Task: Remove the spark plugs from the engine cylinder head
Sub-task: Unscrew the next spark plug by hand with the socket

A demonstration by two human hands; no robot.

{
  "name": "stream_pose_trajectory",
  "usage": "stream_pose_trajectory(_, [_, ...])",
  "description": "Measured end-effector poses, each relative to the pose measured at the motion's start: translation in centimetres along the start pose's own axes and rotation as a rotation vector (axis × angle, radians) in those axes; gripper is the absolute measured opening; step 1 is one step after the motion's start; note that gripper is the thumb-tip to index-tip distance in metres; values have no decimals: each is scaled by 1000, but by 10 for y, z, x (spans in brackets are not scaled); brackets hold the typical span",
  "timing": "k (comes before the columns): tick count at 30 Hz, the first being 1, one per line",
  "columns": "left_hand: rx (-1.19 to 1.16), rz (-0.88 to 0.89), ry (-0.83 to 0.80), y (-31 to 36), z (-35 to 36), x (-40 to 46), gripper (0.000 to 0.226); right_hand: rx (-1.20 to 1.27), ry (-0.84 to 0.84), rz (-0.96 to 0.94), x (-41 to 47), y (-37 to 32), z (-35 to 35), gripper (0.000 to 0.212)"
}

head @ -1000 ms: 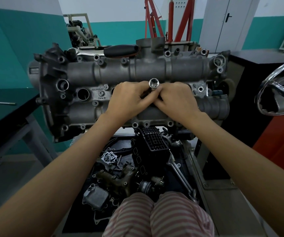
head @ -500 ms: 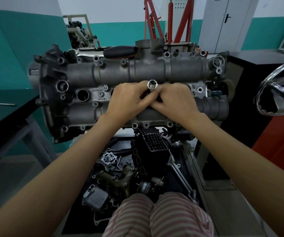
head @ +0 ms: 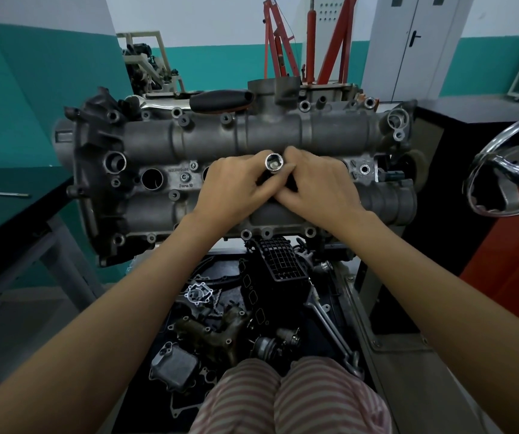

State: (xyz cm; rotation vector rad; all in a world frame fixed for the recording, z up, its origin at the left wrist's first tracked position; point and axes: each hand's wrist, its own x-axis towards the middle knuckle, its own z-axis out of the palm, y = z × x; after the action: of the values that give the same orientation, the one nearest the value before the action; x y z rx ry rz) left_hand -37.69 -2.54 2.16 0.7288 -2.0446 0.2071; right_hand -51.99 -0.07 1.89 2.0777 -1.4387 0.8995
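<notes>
A grey engine cylinder head lies across the stand in front of me. A chrome spark plug socket stands up from a plug well near its middle, its open end facing me. My left hand and my right hand meet around the socket, fingers curled round its shaft from either side. The lower part of the socket and the well beneath are hidden by my fingers. An open plug well shows at the left. No spark plug is visible.
A black-handled tool lies along the head's far edge. Below the head a tray holds loose engine parts and a wrench. A steering wheel juts in at the right. A dark bench stands on the left.
The socket end has shifted slightly left as my fingers worked around it. Both hands stay closed on it in the same place.
</notes>
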Motion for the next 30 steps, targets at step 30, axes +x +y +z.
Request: stream_pose_trajectory(30, [9, 41, 16, 5, -1, -1, 20, 50, 25, -30, -1, -2, -1, 24])
